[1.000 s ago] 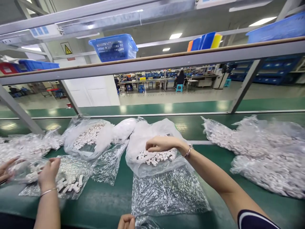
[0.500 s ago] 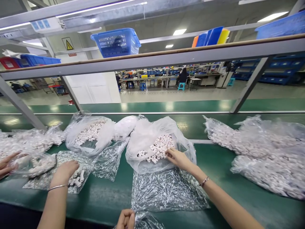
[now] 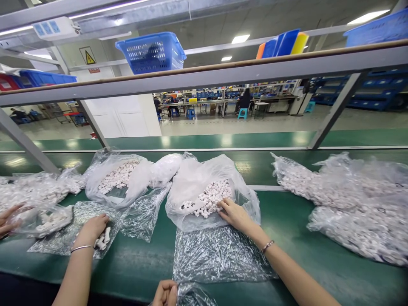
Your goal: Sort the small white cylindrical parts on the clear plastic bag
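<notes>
My right hand [image 3: 236,216] reaches into an open clear plastic bag [image 3: 245,199] from the right. Its fingers are bent and closed at the near right side of a heap of small white tubular pieces [image 3: 210,199], with the fingertips on a piece there. My left hand [image 3: 165,292] is at the bottom edge of the view, partly cut off. Its fingers are curled shut on the crinkled edge of a clear plastic bag [image 3: 194,295]. Under the open bag lies a flat crinkled clear plastic bag [image 3: 219,255].
At left, a co-worker's right hand [image 3: 92,229] works over white pieces on clear plastic, and their left hand [image 3: 9,219] is at another bag. A second open bag [image 3: 117,182] holds white pieces. Filled bags [image 3: 357,212] lie at right on the green bench [image 3: 287,233]. A shelf [image 3: 204,78] spans above.
My right hand has moved slightly left along the heap. My left hand stays on the bag edge. The co-worker's right hand has moved a little to the right. The view has shifted slightly.
</notes>
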A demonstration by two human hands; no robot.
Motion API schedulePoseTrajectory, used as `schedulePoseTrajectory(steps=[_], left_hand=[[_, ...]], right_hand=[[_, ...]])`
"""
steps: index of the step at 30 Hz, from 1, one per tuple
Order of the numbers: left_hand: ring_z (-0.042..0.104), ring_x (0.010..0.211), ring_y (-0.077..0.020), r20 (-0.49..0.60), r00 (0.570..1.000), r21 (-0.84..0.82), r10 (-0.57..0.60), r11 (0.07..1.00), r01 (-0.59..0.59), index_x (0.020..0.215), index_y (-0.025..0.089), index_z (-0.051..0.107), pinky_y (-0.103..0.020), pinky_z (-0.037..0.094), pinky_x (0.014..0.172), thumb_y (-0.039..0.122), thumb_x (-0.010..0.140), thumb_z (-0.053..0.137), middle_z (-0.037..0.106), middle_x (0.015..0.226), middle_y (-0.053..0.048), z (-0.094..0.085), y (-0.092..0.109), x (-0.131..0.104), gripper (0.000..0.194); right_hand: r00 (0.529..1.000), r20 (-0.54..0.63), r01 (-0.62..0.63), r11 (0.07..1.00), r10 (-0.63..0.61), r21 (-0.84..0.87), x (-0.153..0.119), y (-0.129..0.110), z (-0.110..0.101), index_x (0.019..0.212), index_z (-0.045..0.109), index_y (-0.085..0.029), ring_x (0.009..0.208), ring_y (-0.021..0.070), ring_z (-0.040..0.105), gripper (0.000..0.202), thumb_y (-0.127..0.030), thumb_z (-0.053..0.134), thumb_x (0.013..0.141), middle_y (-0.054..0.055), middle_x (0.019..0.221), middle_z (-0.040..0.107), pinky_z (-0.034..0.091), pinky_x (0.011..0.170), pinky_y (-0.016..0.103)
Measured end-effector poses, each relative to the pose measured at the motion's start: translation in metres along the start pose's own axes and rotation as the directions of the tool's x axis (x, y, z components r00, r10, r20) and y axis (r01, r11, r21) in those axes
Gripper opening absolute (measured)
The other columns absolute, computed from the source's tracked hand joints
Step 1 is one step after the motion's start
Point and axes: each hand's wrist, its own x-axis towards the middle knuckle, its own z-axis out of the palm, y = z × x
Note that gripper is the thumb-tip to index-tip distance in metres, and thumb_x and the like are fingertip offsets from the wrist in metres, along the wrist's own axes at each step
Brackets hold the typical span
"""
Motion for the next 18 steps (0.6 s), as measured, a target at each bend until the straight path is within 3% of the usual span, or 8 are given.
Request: schedulePoseTrajectory(steps=[4,7,10,12,16,18], left_hand=[[0.043,0.051,-0.0128,-0.052,0.997,-0.013,0.065,0.998,-0.066,0.052,0.023,0.04,-0.025,0.035,0.052,0.021,0.089,0.05,0.031,0.057,0.005,0.003,-0.004,-0.005,0.038],[0.053,0.064,-0.0188,-0.075,0.99,-0.066,0.118,0.99,-0.123,0.053,0.024,0.03,-0.028,0.041,0.051,0.044,0.089,0.052,0.032,0.056,0.003,0.002,-0.004,-0.013,0.047],[0.059,0.075,-0.0237,-0.095,0.969,-0.212,0.229,0.946,-0.244,0.052,0.023,0.022,-0.034,0.047,0.052,0.065,0.091,0.032,0.028,0.053,0.002,-0.004,-0.003,-0.016,0.058],[0.06,0.081,-0.0246,-0.081,0.951,-0.266,0.299,0.913,-0.31,0.052,0.023,0.025,-0.04,0.051,0.058,0.073,0.089,0.021,0.028,0.054,0.001,-0.014,0.001,-0.014,0.062],[0.06,0.085,-0.0224,-0.11,0.959,-0.241,0.261,0.929,-0.281,0.054,0.024,0.036,-0.042,0.055,0.068,0.072,0.09,0.027,0.037,0.058,0.0,-0.034,0.025,-0.017,0.06],[0.062,0.082,-0.0204,-0.113,0.983,-0.248,0.147,0.953,-0.172,0.055,0.023,0.041,-0.036,0.053,0.061,0.062,0.095,0.026,0.04,0.057,0.001,-0.027,0.041,-0.034,0.058]], right_hand=[[1.0,-0.006,-0.019,0.998,0.02,0.058,-0.001,-0.001,0.004,0.113,0.057,-0.021,0.097,0.024,0.058,0.019,-0.025,0.049,0.096,0.008,0.107,0.057,0.046,0.083,0.034],[0.999,-0.007,-0.05,0.988,0.052,0.143,-0.001,-0.002,0.005,0.107,0.059,-0.021,0.099,0.0241,0.058,0.017,-0.025,0.047,0.096,0.008,0.105,0.059,0.045,0.086,0.035],[0.994,-0.016,-0.102,0.959,0.11,0.263,-0.002,-0.002,0.004,0.103,0.06,-0.02,0.097,0.0236,0.058,0.016,-0.028,0.048,0.094,0.008,0.104,0.06,0.045,0.087,0.036],[0.985,-0.022,-0.15,0.919,0.169,0.364,-0.001,0.0,0.002,0.103,0.059,-0.02,0.09,0.0222,0.06,0.019,-0.033,0.05,0.093,0.007,0.099,0.062,0.047,0.083,0.035],[0.95,-0.017,-0.243,0.775,0.311,0.583,0.001,0.007,-0.007,0.111,0.055,-0.018,0.082,0.0211,0.063,0.035,-0.046,0.042,0.094,0.008,0.093,0.063,0.053,0.071,0.032],[0.934,-0.002,-0.264,0.696,0.356,0.668,0.003,0.012,-0.013,0.115,0.053,-0.018,0.083,0.021,0.065,0.041,-0.05,0.035,0.095,0.009,0.095,0.064,0.055,0.069,0.031]])
